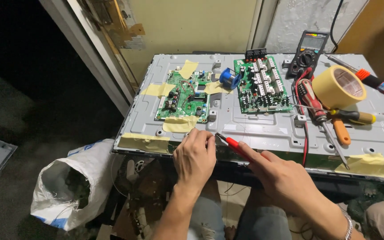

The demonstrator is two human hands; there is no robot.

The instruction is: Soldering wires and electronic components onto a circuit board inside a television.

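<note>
The right hand (281, 175) grips a red-handled tool (236, 148), its tip meeting the left hand (195, 158), whose fingers pinch together at the near edge of a grey metal panel (254, 126). Beyond the left hand a taped green circuit board (184, 98) lies; beyond the right, a tape roll (338, 86) and screwdrivers (330, 120).

Both forearms are bare, the left hand (195, 156) wears nothing, the right hand (277, 175) has a silver chain bracelet (348, 227) at the wrist, and faded blue ripped jeans (245, 222) cover the knees.
</note>
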